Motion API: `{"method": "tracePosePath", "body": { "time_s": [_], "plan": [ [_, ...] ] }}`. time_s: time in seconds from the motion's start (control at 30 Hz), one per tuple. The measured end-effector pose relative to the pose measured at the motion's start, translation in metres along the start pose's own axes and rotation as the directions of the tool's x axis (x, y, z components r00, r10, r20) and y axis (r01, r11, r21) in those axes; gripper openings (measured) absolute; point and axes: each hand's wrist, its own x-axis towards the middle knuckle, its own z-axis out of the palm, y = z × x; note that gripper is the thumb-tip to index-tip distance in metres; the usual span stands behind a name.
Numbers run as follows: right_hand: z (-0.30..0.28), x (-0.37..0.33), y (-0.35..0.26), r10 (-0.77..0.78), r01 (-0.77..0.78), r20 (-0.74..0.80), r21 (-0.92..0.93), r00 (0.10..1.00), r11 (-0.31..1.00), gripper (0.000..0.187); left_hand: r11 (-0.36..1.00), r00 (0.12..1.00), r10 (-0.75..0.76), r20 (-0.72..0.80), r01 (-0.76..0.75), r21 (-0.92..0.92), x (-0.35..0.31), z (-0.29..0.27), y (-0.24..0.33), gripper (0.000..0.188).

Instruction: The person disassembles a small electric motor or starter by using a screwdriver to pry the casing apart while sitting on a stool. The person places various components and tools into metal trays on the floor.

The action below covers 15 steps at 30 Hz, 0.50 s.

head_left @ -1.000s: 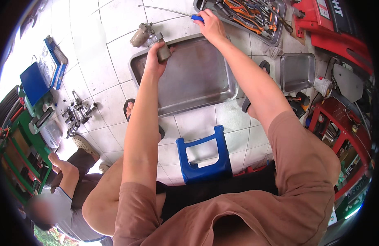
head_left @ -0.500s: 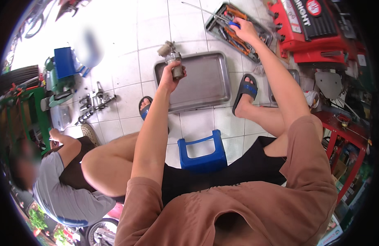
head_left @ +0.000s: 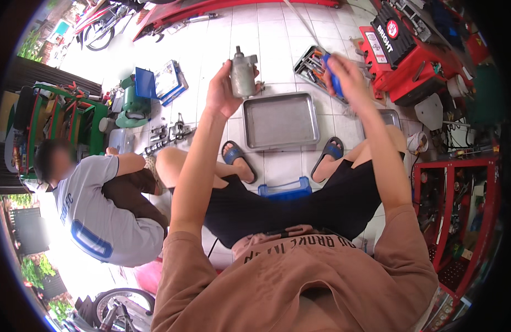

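My left hand [head_left: 218, 91] is closed round a grey metal starter motor [head_left: 243, 80], a cylinder with a narrow nose pointing up and away. It is raised above the floor, just past the upper left corner of a steel tray [head_left: 280, 122]. In my right hand [head_left: 350, 83], slightly blurred, is a long screwdriver [head_left: 333, 76], gripped by its blue handle; its thin shaft points up and away to the left. Beyond it lies an open toolbox [head_left: 297, 67] of hand tools, partly covered by this hand. Screwdriver and motor are well apart.
A blue plastic stool [head_left: 285, 188] stands between my legs. To the left, a co-worker [head_left: 109, 193] crouches near metal parts [head_left: 175, 133] and a green bench grinder [head_left: 135, 102]. A red machine [head_left: 396, 66] stands at the far right, with a red shelf [head_left: 457, 213] closer in.
The screwdriver has been lifted from over the toolbox and brought closer to me. The motor has been raised and turned more upright in my left hand. My view has tilted up.
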Motion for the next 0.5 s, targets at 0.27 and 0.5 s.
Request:
{"method": "tracePosePath", "body": {
  "time_s": [0.27,0.5],
  "plan": [
    [0.042,-0.059,0.117,0.391,-0.406,0.119,0.154,0.913,0.901,0.017,0.909,0.88,-0.333,-0.339,0.205,-0.362,-0.004,-0.075,-0.112,0.036],
    [0.021,-0.078,0.166,0.507,-0.54,0.238,0.1,0.829,0.836,0.018,0.857,0.821,-0.279,-0.498,-0.021,-0.515,0.037,-0.121,-0.136,0.037]
  ]
}}
